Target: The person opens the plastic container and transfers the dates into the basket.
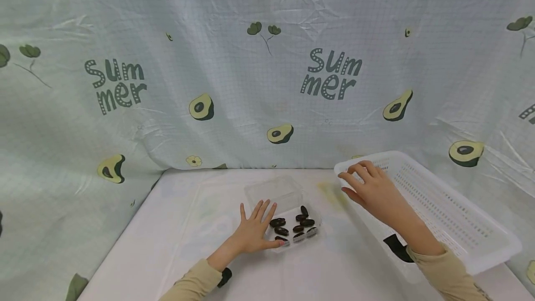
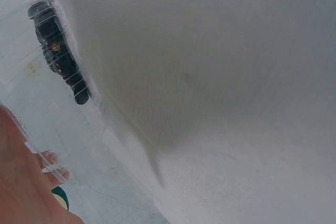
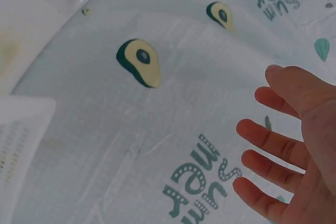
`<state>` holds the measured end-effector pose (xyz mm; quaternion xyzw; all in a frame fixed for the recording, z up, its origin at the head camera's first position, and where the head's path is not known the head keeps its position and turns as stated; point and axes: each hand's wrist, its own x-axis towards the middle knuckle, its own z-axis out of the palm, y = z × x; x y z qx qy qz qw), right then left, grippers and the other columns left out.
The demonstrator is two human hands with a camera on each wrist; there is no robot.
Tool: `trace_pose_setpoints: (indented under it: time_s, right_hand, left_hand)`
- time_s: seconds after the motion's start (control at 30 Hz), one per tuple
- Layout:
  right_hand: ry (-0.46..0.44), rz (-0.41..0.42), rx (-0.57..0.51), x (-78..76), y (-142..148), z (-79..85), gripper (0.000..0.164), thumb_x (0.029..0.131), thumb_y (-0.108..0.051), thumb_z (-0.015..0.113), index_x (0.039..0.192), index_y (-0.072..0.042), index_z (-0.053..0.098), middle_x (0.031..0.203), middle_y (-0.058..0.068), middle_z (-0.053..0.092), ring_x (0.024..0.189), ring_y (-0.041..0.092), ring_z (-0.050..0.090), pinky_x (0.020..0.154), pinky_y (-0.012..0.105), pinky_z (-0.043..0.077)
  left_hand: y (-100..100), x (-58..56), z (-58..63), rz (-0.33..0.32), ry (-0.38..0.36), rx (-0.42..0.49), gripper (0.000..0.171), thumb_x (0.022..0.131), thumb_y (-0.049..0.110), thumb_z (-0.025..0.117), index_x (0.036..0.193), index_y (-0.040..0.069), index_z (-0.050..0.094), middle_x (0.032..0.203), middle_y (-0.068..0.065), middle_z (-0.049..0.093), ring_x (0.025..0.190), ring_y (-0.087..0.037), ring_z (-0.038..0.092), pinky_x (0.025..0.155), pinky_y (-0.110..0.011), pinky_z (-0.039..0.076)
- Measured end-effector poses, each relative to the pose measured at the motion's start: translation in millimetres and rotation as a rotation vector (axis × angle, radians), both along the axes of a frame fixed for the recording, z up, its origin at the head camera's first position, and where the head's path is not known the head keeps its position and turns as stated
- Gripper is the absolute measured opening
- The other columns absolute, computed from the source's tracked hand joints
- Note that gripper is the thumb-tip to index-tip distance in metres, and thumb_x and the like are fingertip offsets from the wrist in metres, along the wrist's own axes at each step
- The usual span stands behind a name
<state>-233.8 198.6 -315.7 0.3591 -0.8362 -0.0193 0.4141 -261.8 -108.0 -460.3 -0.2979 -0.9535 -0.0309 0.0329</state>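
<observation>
A clear plastic box [image 1: 314, 221] with its see-through lid [image 1: 273, 188] folded back sits on the table. Several dark, glossy oval pieces [image 1: 282, 231] that look like dates lie in it. My left hand [image 1: 250, 235] is at the box's left side, fingers spread and straight, thumb along the front rim. In the left wrist view, the dark pieces [image 2: 58, 51] show through the box's wall, and part of the left hand [image 2: 21, 177] is at the edge. My right hand [image 1: 376, 194], fingers loosely bent and holding nothing, hovers over the left rim of a white basket [image 1: 443, 189].
The long slotted basket runs along the table's right side; its corner [image 3: 37, 111] shows in the right wrist view. A patterned curtain [image 1: 234, 73] with avocados and lettering hangs behind the white table [image 1: 142, 245]. Dark wrist bands show on both arms.
</observation>
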Motion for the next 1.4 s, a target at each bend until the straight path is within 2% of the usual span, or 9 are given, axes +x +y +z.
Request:
trace_pose_setpoints:
  time_s: [0.27, 0.33, 0.4, 0.47, 0.53, 0.77, 1.0, 1.17, 1.4]
  right_hand:
    - [-0.045, 0.043, 0.039, 1.6, -36.5, -24.2, 0.045, 0.098, -0.037, 0.020, 0.101, -0.014, 0.059, 0.089, 0.005, 0.053, 0.086, 0.024, 0.048, 0.065, 0.035, 0.043]
    - [-0.058, 0.054, 0.050, -0.6, -42.4, -30.9, 0.029, 0.096, -0.034, 0.036, 0.100, -0.015, 0.058, 0.089, 0.004, 0.053, 0.086, 0.022, 0.048, 0.067, 0.034, 0.043]
    - [-0.061, 0.058, 0.062, -3.5, -47.2, -37.0, 0.019, 0.088, -0.030, 0.055, 0.100, -0.015, 0.058, 0.088, 0.003, 0.053, 0.087, 0.021, 0.048, 0.067, 0.033, 0.042]
    - [-0.057, 0.058, 0.080, -7.4, -51.1, -42.4, 0.030, 0.076, -0.028, 0.070, 0.100, -0.016, 0.057, 0.089, 0.002, 0.052, 0.087, 0.020, 0.047, 0.069, 0.032, 0.042]
    - [-0.052, 0.054, 0.102, -11.3, -54.7, -47.4, 0.039, 0.068, -0.027, 0.076, 0.100, -0.017, 0.056, 0.089, 0.002, 0.052, 0.088, 0.020, 0.047, 0.069, 0.032, 0.041]
    - [-0.073, 0.059, 0.175, -21.6, -67.7, -63.7, 0.036, 0.072, -0.032, 0.073, 0.100, -0.018, 0.056, 0.091, 0.000, 0.052, 0.091, 0.020, 0.049, 0.074, 0.031, 0.044]
    - [-0.086, 0.095, 0.195, -28.9, -77.9, -83.0, 0.033, 0.072, -0.033, 0.072, 0.096, -0.019, 0.055, 0.090, -0.001, 0.051, 0.089, 0.017, 0.048, 0.067, 0.028, 0.042]
    - [-0.122, 0.100, 0.229, -33.5, -82.2, -96.9, 0.030, 0.072, -0.034, 0.072, 0.093, -0.020, 0.055, 0.091, -0.002, 0.050, 0.087, 0.016, 0.046, 0.068, 0.028, 0.041]
    - [-0.128, 0.084, 0.302, -40.7, -87.9, -109.9, 0.027, 0.074, -0.039, 0.069, 0.092, -0.022, 0.056, 0.091, -0.003, 0.050, 0.087, 0.014, 0.045, 0.070, 0.028, 0.041]
  left_hand:
    - [-0.9, 1.1, 1.3, -0.007, 0.007, 0.001, 0.097, 0.075, 0.078, 0.033, 0.145, 0.016, 0.007, 0.149, -0.013, 0.016, 0.137, -0.032, 0.016, 0.094, -0.072, 0.010]
    - [-0.6, 0.9, 0.8, -0.009, 0.002, 0.003, 0.098, 0.074, 0.078, 0.032, 0.145, 0.015, 0.008, 0.149, -0.013, 0.016, 0.137, -0.032, 0.016, 0.093, -0.072, 0.010]
    - [-0.7, 0.4, 0.1, -0.010, 0.000, 0.005, 0.098, 0.074, 0.079, 0.030, 0.145, 0.015, 0.008, 0.149, -0.013, 0.016, 0.137, -0.033, 0.016, 0.093, -0.072, 0.009]
    - [-0.3, 0.5, 0.2, -0.007, 0.000, 0.009, 0.098, 0.074, 0.079, 0.031, 0.145, 0.015, 0.009, 0.149, -0.013, 0.016, 0.137, -0.033, 0.016, 0.093, -0.072, 0.009]
    - [-0.5, 0.6, 0.3, -0.009, 0.004, 0.023, 0.098, 0.074, 0.078, 0.032, 0.145, 0.015, 0.009, 0.149, -0.014, 0.017, 0.136, -0.033, 0.018, 0.093, -0.072, 0.009]
    - [-0.8, 2.8, 2.5, -0.033, 0.027, 0.078, 0.098, 0.073, 0.081, 0.022, 0.146, 0.017, 0.004, 0.147, -0.016, 0.019, 0.135, -0.035, 0.018, 0.093, -0.072, 0.009]
    - [2.1, 0.9, 3.4, 0.000, 0.018, 0.013, 0.100, 0.074, 0.078, 0.035, 0.145, 0.012, 0.012, 0.148, -0.014, 0.019, 0.136, -0.033, 0.020, 0.093, -0.072, 0.012]
    - [2.3, -0.2, 2.8, 0.017, 0.004, 0.002, 0.101, 0.073, 0.078, 0.035, 0.145, 0.012, 0.010, 0.149, -0.012, 0.017, 0.137, -0.031, 0.019, 0.094, -0.071, 0.012]
    - [-0.6, -1.6, -2.5, -0.020, -0.003, 0.098, 0.100, 0.074, 0.079, 0.027, 0.145, 0.011, 0.008, 0.149, -0.017, 0.013, 0.137, -0.035, 0.014, 0.095, -0.071, 0.008]
